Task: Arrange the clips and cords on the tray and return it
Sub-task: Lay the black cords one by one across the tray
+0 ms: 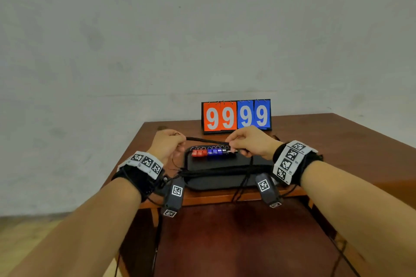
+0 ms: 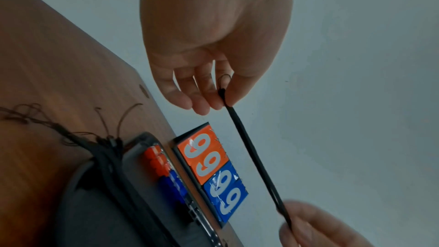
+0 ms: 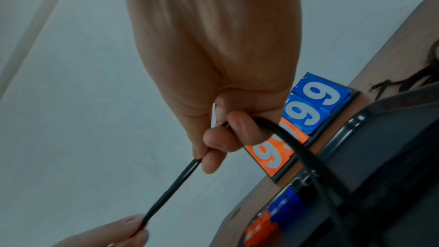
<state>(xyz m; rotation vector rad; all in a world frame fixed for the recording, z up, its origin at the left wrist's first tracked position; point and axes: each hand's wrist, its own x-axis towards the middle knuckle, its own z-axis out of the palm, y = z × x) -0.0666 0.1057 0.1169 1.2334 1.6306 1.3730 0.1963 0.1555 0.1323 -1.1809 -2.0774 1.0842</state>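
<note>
A black cord (image 1: 207, 141) (image 2: 251, 153) (image 3: 171, 189) is stretched taut between my two hands above the tray. My left hand (image 1: 179, 143) (image 2: 224, 99) pinches its looped end between thumb and fingers. My right hand (image 1: 234, 145) (image 3: 202, 159) pinches the other part, and the rest of the cord runs out of the fist down towards the tray. The black tray (image 1: 216, 184) (image 2: 95, 204) (image 3: 392, 138) lies at the table's front edge. Red, blue and black clips (image 1: 211, 152) (image 2: 164, 168) (image 3: 273, 217) stand in a row along its far side. A bundle of black cords (image 1: 225, 171) lies across its middle.
A flip scoreboard (image 1: 236, 116) (image 2: 211, 170) showing 99 99 stands just behind the tray. The brown wooden table (image 1: 337, 137) ends at a pale wall. Thin cord ends (image 2: 23, 114) trail off the tray's left side onto the wood.
</note>
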